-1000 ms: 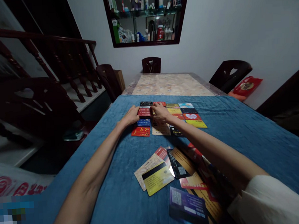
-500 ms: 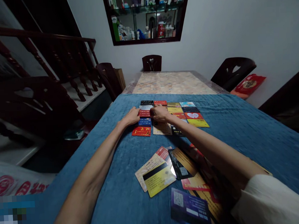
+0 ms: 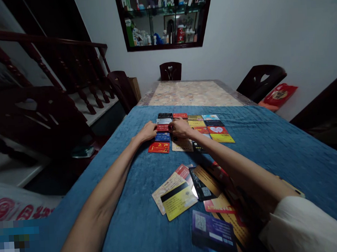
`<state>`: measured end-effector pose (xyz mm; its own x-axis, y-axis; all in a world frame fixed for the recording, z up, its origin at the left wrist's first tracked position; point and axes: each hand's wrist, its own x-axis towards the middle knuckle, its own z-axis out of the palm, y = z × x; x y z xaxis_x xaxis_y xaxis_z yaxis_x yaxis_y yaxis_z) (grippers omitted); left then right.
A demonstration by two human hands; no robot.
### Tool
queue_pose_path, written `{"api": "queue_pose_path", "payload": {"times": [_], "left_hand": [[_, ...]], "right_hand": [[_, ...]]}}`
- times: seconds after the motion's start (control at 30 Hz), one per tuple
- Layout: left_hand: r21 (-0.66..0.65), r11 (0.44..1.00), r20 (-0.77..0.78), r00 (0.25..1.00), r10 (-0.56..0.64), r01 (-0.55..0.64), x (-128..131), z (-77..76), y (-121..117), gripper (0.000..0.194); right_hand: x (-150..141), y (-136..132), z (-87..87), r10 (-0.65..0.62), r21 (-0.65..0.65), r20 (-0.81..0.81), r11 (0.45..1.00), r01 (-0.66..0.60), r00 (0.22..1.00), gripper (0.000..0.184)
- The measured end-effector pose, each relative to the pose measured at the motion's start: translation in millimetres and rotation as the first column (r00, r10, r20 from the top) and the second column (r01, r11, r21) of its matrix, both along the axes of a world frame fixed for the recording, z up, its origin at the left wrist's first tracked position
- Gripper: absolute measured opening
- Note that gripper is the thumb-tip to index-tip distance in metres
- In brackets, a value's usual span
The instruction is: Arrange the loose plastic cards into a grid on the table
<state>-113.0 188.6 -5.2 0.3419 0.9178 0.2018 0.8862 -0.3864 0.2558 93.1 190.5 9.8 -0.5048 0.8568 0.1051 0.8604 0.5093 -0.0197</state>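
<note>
My left hand (image 3: pixel 148 132) has its fingers closed at the left edge of a red card (image 3: pixel 162 128). At that card's right edge is my right hand (image 3: pixel 180 128), fingers curled and pressed together. The red card lies in the leftmost column of overlapping cards, below a whitish card (image 3: pixel 164 121) and a black card (image 3: pixel 165 115). Nearer me in that column are a blue card (image 3: pixel 162 137) and another red card (image 3: pixel 158 148) with yellow markings. Right of it, a beige card (image 3: pixel 182 145) is partly covered by my right hand.
More cards stand in columns to the right, including a yellow card (image 3: pixel 222 138). Closer to me is a loose pile with a yellow striped card (image 3: pixel 179 201) and a purple card (image 3: pixel 213 232), partly under my right forearm. A blue cloth (image 3: pixel 124 203) covers the near table.
Both hands stay at the red card's two ends, with hardly any movement. Slightly more of the whitish card above it shows now. The view has shifted a touch.
</note>
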Motion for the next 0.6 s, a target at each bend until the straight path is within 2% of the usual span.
{"api": "queue_pose_path", "payload": {"times": [0.6], "left_hand": [[0.031, 0.999, -0.013, 1.0, -0.013, 0.013, -1.5, -1.2, -0.8, 0.025]], "right_hand": [[0.1, -5.9, 3.4, 0.022, 0.04, -0.001, 0.999, -0.022, 1.0, 0.029]]}}
